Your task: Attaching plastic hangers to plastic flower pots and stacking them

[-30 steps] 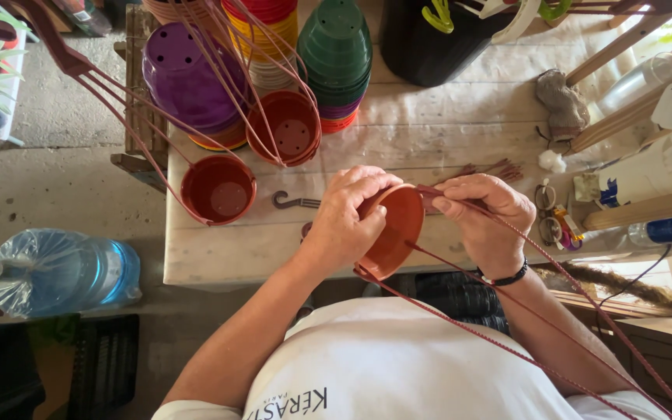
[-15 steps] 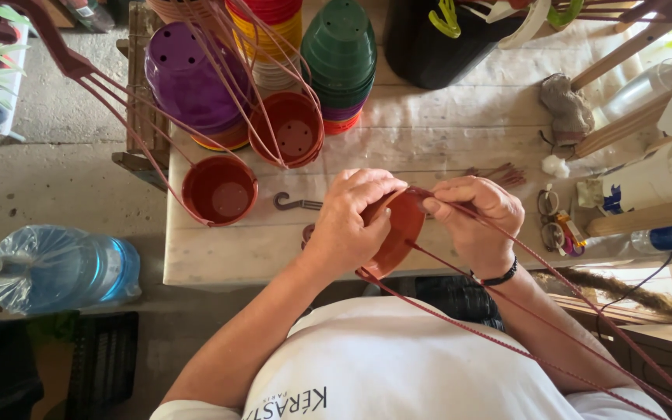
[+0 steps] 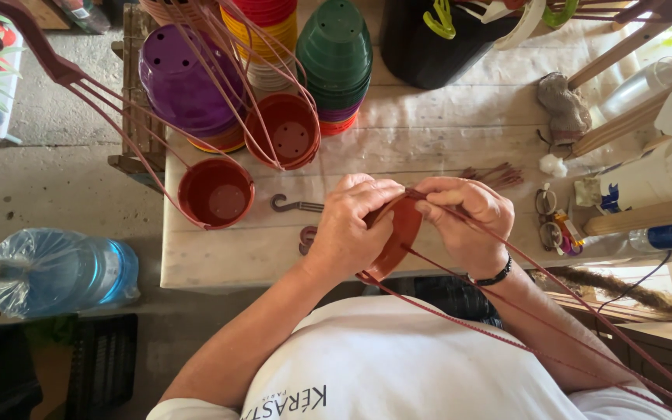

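Observation:
My left hand [image 3: 351, 225] wraps around the rim of a small terracotta-coloured plastic pot [image 3: 398, 237], tilted on its side above the table's front edge. My right hand [image 3: 464, 218] grips the other side of the rim, fingers pinching a thin brown hanger strand [image 3: 554, 280] where it meets the pot. Two more strands run from the pot down past my right arm. Most of the pot is hidden by my hands.
On the white table [image 3: 445, 132] stand two brown pots with hanger strands [image 3: 215, 193] [image 3: 289, 132], stacks of purple [image 3: 184, 78], green [image 3: 340, 54] and yellow pots, and loose brown hooks [image 3: 293, 206]. A water jug [image 3: 52, 268] lies on the floor at left.
The pot has tilted more edge-on and sits lower between my hands. My fingers have closed in over its rim and the strand.

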